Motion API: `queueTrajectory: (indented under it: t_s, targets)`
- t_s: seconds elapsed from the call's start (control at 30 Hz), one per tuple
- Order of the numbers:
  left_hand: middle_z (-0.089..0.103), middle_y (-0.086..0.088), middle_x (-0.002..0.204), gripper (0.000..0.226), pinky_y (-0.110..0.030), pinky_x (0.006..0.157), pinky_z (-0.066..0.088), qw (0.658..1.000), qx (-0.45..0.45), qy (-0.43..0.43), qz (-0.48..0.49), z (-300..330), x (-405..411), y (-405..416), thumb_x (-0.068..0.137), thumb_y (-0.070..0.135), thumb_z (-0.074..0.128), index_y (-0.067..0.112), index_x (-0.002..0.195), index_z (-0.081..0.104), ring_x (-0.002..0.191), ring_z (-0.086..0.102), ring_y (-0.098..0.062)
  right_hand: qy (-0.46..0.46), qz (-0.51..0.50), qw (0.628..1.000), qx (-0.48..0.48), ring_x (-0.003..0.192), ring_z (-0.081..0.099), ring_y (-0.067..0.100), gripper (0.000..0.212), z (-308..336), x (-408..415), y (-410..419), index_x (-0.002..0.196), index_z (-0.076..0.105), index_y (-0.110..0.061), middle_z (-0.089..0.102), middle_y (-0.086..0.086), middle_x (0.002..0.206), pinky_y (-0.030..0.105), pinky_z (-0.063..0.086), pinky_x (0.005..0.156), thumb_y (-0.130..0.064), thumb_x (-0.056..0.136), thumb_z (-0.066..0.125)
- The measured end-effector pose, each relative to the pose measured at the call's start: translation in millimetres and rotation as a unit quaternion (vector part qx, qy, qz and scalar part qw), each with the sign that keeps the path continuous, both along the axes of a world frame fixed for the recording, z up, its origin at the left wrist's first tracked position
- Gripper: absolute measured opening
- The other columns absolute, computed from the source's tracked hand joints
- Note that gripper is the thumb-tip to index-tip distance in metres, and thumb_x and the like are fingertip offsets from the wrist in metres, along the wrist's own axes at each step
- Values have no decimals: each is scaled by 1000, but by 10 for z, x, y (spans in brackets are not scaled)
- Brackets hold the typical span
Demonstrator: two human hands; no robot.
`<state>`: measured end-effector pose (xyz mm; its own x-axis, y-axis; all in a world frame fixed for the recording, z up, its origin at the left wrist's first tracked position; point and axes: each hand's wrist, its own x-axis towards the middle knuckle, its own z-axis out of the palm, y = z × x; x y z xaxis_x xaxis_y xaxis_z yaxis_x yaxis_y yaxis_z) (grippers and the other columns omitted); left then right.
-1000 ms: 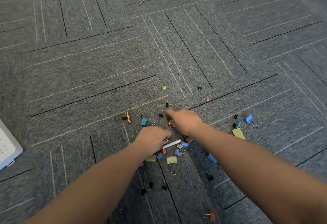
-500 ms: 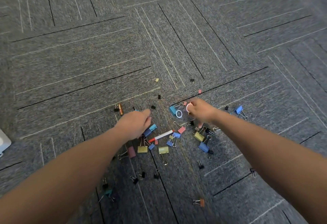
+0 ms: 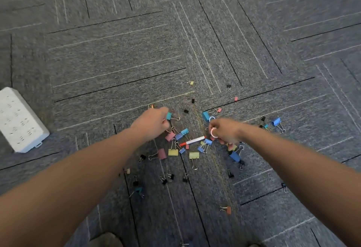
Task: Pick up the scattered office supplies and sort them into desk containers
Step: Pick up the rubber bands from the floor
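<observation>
Dozens of coloured metal binder clips (image 3: 173,152) scattered on grey carpet floor (image 3: 117,55). Right hand (image 3: 224,132) grip pinches small white ring (image 3: 213,132), gathering. Left hand (image 3: 154,123) curled beside teal clip (image 3: 169,116); contents unclear.

Two long bare forearms enter from the bottom corners of the view, both uncovered up to the frame edge, with no sleeve, cuff, watch or band showing on either. The left hand (image 3: 154,122) and the right hand (image 3: 224,131) are bare too, without gloves, and no rings can be made out on the fingers. Both are slightly blurred, so finer detail cannot be told.
</observation>
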<state>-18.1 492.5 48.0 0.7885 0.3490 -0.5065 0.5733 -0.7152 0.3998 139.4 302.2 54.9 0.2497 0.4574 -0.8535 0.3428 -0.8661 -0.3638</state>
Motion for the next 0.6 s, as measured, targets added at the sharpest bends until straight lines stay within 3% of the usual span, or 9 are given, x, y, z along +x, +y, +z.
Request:
queueTrajectory:
  t_s: [0.1,0.23,0.37,0.47,0.6]
  targets:
    - [57,-8,73,9,-35,48,41,997,-38,-16,66,526,-255,118,92,13,48,16,88,40,57,54,-22,-11,17,1000,13,67,60,23,9,434,-233,202,105,49,-12,54,10,84,36,59,58,-15,101,41]
    - [51,-5,73,7,-31,51,32,990,-54,-2,127,1433,-726,252,94,11,41,16,90,39,61,45,-20,-36,47,998,38,72,66,26,11,1338,-570,579,103,49,-12,58,8,85,48,59,74,-12,100,39]
    - [53,-4,75,17,-31,55,30,983,-40,42,173,2454,-1274,340,93,11,39,16,78,45,72,51,-24,-39,72,993,80,66,56,24,17,2545,-904,972,105,49,-13,60,10,88,39,51,57,-7,98,35]
    - [55,-7,77,17,-31,58,32,971,-25,56,231,3363,-1638,325,91,10,41,13,75,46,74,51,-25,-59,128,983,119,63,52,20,18,3547,-1177,1203,103,50,-20,62,7,86,32,43,55,-14,97,34]
    - [59,-10,84,16,-30,58,31,951,-2,59,304,4703,-2101,155,91,12,41,13,76,46,74,51,-24,-90,241,952,166,54,57,24,27,4900,-1670,1401,77,47,-26,55,2,64,30,41,50,-22,99,32]
